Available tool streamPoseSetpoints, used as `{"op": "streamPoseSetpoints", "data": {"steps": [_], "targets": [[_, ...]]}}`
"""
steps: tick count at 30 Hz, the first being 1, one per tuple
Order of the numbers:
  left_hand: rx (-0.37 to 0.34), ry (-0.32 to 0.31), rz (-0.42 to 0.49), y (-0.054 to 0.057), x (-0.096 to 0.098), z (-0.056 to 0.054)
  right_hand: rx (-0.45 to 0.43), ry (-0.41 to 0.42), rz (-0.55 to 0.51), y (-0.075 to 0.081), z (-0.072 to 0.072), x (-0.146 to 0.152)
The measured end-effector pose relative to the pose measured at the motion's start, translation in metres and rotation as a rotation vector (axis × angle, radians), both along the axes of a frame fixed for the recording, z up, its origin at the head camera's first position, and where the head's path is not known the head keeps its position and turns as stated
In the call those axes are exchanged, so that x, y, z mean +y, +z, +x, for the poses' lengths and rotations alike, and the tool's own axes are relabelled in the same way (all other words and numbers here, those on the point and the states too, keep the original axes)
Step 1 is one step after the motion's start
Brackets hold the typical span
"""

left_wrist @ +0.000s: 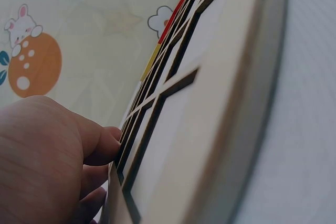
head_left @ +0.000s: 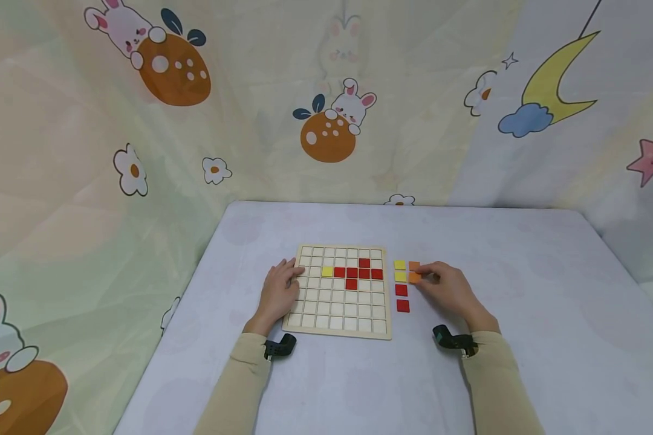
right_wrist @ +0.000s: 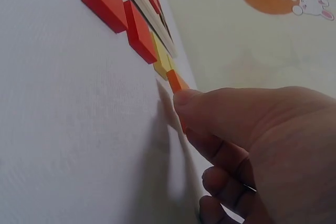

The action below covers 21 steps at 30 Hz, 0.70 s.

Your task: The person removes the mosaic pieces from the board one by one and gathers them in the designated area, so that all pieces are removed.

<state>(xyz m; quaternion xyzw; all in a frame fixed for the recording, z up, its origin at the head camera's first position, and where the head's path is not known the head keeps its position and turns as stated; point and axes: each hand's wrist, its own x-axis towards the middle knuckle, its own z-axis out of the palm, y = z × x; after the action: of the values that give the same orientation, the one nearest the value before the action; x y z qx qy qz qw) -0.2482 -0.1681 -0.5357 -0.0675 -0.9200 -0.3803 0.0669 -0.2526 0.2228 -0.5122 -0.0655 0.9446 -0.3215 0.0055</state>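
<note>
A light wooden grid board [head_left: 341, 335] lies on the table; one yellow tile [head_left: 328, 272] and several red tiles [head_left: 352, 273] sit in its squares. My left hand [head_left: 277, 292] holds the board's left edge, and in the left wrist view the thumb [left_wrist: 102, 142] touches the edge. To the right of the board, my right hand [head_left: 450, 291] pinches an orange square tile [right_wrist: 177, 81] between thumb and fingers. Another orange tile [head_left: 414, 266] lies just behind it. Beside these stand two loose yellow tiles [head_left: 399, 276] and, nearer me, two loose red tiles [head_left: 401, 290].
A pale cloth covers the table [head_left: 549, 290]. Behind it hangs a printed backdrop [head_left: 413, 121] with rabbits, flowers and a moon. Each wrist wears a black camera strap, the left one [head_left: 280, 346] near the board's front corner.
</note>
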Motion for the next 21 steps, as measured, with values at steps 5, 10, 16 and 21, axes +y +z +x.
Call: {"op": "streamPoseSetpoints", "data": {"steps": [5, 10, 16, 21], "targets": [[0.006, 0.001, 0.003, 0.0001, 0.0003, 0.0001, -0.002, -0.004, -0.002, -0.0022, 0.0003, 0.0028], [0.011, 0.000, 0.009, -0.0004, 0.0001, -0.0006, 0.009, -0.002, -0.001, -0.0045, 0.0000, 0.0016], [0.011, -0.002, 0.005, -0.0007, -0.0002, -0.0008, 0.040, 0.012, 0.011, -0.0064, -0.0002, 0.0007], [-0.004, 0.003, 0.000, 0.0001, 0.0003, -0.0008, 0.017, 0.019, 0.026, -0.0052, 0.0001, 0.0017]]}}
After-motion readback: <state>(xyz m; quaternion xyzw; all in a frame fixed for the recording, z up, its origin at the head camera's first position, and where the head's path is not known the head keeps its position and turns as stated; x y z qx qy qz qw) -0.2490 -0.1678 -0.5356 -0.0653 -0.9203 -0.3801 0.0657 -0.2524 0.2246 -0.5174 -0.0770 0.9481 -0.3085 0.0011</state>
